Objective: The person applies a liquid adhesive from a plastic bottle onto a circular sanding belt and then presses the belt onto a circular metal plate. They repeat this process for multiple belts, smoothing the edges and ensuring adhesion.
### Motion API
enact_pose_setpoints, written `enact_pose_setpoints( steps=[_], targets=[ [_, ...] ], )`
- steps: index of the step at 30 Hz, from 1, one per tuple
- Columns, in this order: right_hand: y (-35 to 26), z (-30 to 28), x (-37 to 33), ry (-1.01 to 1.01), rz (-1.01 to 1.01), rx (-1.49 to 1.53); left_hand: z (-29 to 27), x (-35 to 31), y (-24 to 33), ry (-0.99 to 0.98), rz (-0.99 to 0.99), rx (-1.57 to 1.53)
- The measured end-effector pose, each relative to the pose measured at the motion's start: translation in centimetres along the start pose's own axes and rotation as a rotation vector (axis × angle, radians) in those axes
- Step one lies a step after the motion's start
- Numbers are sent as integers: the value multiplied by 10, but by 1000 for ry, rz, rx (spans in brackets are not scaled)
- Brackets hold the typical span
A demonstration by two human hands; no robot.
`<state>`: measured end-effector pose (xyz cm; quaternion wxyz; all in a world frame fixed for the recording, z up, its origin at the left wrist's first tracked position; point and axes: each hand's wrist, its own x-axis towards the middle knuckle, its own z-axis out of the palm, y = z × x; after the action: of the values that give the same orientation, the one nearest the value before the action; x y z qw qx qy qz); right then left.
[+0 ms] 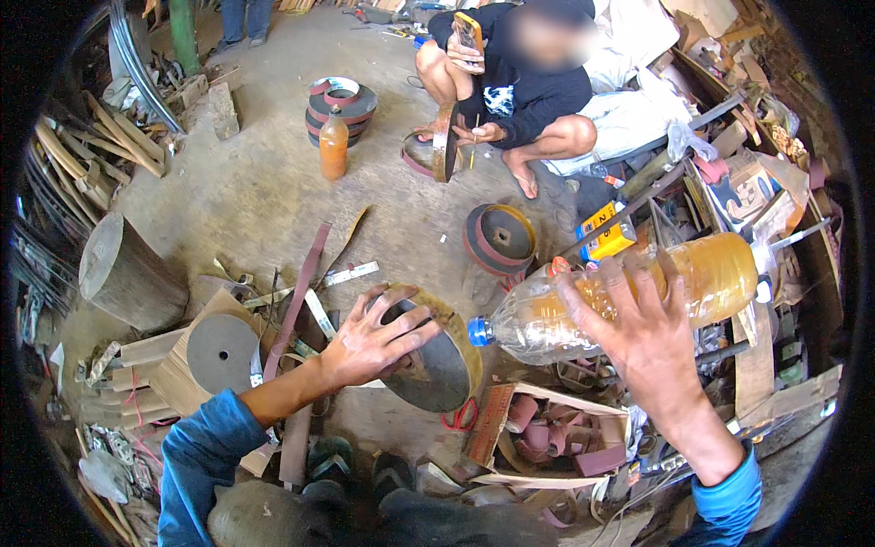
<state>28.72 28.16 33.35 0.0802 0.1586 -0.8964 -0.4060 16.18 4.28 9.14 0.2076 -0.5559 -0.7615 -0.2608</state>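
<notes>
My left hand [383, 335] grips the upper edge of a round dark wheel [442, 374] with a yellowish-brown rim, which stands tilted in front of my legs. My right hand [638, 333] is wrapped over a large clear plastic bottle [715, 283] of amber liquid. The bottle lies nearly level in the air, its blue-capped neck pointing left toward the wheel's rim, with a small gap between them. The bottle's near end by the neck looks unfilled. Red-handled scissors [461, 416] lie on the floor just right of the wheel.
A cardboard box [488, 428] of reddish abrasive strips sits below the bottle. Ahead are another wheel [501, 239], a smaller amber bottle [334, 150] and stacked wheels [351, 105]. A squatting person holds a phone [468, 33] and a strip loop [444, 141]. A log [128, 273] stands left.
</notes>
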Motion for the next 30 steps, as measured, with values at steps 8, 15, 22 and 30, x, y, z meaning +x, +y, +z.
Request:
enact_pose_setpoints(
  steps=[8, 15, 22, 30],
  targets=[
    [-4, 8, 8, -8, -26, 14, -3, -2, -3, 13, 2, 7],
    [-5, 14, 10, 11, -3, 23, -2, -1, -3, 43, 2, 10],
    [-2, 5, 5, -51, 53, 36, -10, -2, -8, 21, -50, -20],
    [-6, -7, 0, -8, 72, 69, -11, 3, -11, 16, 2, 14]
  ],
)
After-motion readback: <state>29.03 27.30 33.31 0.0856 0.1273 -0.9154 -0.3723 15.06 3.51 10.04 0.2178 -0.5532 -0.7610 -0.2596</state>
